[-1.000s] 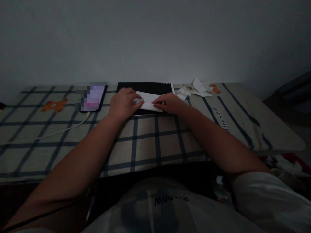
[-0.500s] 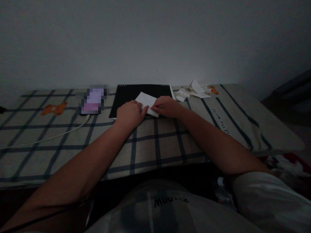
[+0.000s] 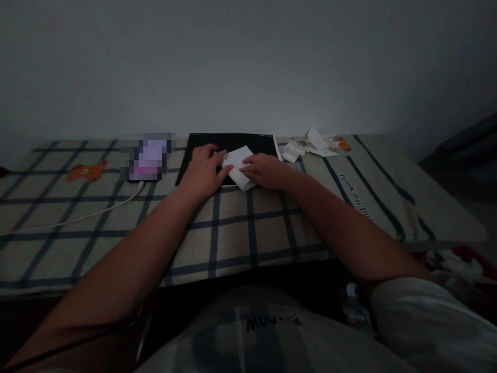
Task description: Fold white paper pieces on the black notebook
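Observation:
A folded piece of white paper (image 3: 239,155) lies tilted on a black spiral-punched pad (image 3: 233,139), its near corner just past the pad's front edge. My left hand (image 3: 204,168) rests over the pad's left part, fingers spread, its thumb touching the paper's left edge. From the other side my right hand (image 3: 266,170) grips the paper's right part, fingers bent over it with the tips close together. Part of the paper is hidden under the right hand.
A checked cloth (image 3: 233,228) covers the table. Left of the pad lies a blurred-out phone (image 3: 149,158) with a white cable (image 3: 104,210). Paper scraps (image 3: 308,145) are piled at the right. The wall (image 3: 233,67) stands behind; a plastic bottle (image 3: 355,303) is below the table edge.
My left hand has shifted away to the left and its fingers have spread. The paper has turned, and its near corner now points toward me. My right hand has barely moved.

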`<state>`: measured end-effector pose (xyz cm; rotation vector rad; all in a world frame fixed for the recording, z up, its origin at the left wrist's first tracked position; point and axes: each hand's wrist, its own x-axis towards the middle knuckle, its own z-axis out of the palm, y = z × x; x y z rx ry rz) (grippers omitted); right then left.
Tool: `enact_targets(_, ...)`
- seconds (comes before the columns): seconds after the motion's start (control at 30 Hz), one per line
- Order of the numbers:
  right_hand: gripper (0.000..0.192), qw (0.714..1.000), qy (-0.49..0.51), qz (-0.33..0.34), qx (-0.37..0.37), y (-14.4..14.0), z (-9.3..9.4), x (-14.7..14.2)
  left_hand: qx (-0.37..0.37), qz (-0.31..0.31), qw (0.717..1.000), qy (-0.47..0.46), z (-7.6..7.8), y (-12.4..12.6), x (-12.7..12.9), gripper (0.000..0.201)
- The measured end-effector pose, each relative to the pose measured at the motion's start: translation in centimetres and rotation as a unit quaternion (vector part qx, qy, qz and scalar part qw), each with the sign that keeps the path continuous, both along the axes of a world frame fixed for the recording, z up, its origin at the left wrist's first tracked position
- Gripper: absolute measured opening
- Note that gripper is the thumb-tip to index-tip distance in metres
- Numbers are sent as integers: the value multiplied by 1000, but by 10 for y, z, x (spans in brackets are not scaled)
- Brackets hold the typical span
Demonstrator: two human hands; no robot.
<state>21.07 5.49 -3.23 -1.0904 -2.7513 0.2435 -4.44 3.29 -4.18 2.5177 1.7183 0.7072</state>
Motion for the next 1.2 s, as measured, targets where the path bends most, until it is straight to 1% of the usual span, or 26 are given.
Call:
enact_targets(0.07,46,1000,-13,-11,14,-6,3,-3,11,30,999,-16,1,0,0,65)
enact_targets(0.1,46,1000,-16,-13,19,-7,4,-5,10,34,999,-19,2,0,0,66)
enact_targets(0.17,45,999,-15,-13,26,-8,4,-7,0,14,1000,-10,1,3,-1,63)
enact_targets(0.23,44,1000,-9,-4,28,-6,3,-6,-12,-24,1000,8,0,6,-3,59)
enact_targets(0.3,43,1000,-2,5,24,-2,1,-4,-22,-54,998,20,-3,10,-5,59)
enact_targets(0.37,43,1000,5,12,19,3,-2,-1,-31,-69,997,28,-4,12,-6,61)
enact_targets(0.53,49,1000,18,8,8,9,-8,2,-48,-61,996,55,0,8,-2,64)
enact_targets(0.73,50,1000,15,0,-7,7,-7,0,-58,-53,991,110,8,-1,7,69)
enact_targets(0.97,49,1000,23,6,-2,10,-8,1,-85,-78,986,121,4,1,8,73)
enact_targets(1.2,49,1000,28,14,-2,12,-9,1,-85,-93,987,101,1,3,6,69)
